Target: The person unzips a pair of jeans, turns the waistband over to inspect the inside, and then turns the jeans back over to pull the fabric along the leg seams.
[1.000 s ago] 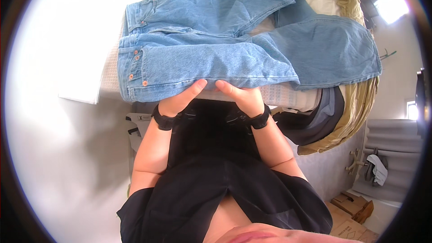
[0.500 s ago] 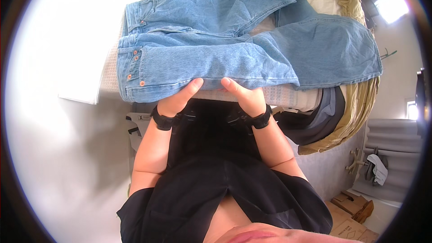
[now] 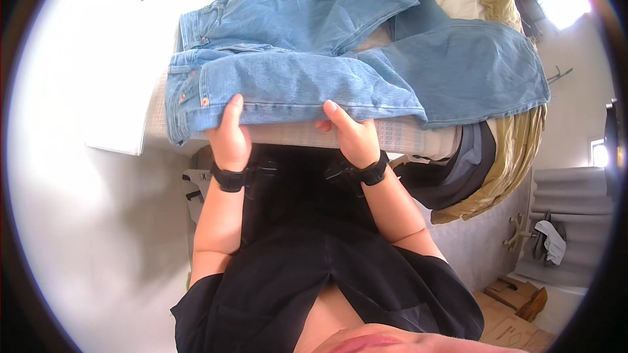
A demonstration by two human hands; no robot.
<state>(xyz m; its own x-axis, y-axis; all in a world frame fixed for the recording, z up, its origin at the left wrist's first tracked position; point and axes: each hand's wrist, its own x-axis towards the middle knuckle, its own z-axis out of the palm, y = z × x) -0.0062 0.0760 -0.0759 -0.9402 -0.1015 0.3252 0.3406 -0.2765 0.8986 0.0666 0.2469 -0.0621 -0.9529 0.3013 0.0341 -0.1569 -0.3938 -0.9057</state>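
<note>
Light-blue jeans (image 3: 294, 82) lie sideways across a table, waistband to the left and legs to the right. The near leg is folded along the table's front edge, with copper rivets showing by the pocket. My left hand (image 3: 229, 140) grips this near edge close to the pocket, thumb on top and fingers hidden beneath the denim. Farther right, my right hand (image 3: 356, 140) holds the same edge, its thumb over the denim and a fingertip showing just below it. Both wrists wear black bands.
A pale checked cloth (image 3: 278, 135) covers the table under the jeans. Dark and khaki garments (image 3: 517, 160) hang over its right end. White sheets (image 3: 124, 127) lie at the left. Cardboard boxes (image 3: 513, 294) stand on the floor at lower right.
My left hand has slid left along the near edge toward the waistband. The right hand has barely moved, and a fingertip now shows below the denim. The jeans have shifted slightly left.
</note>
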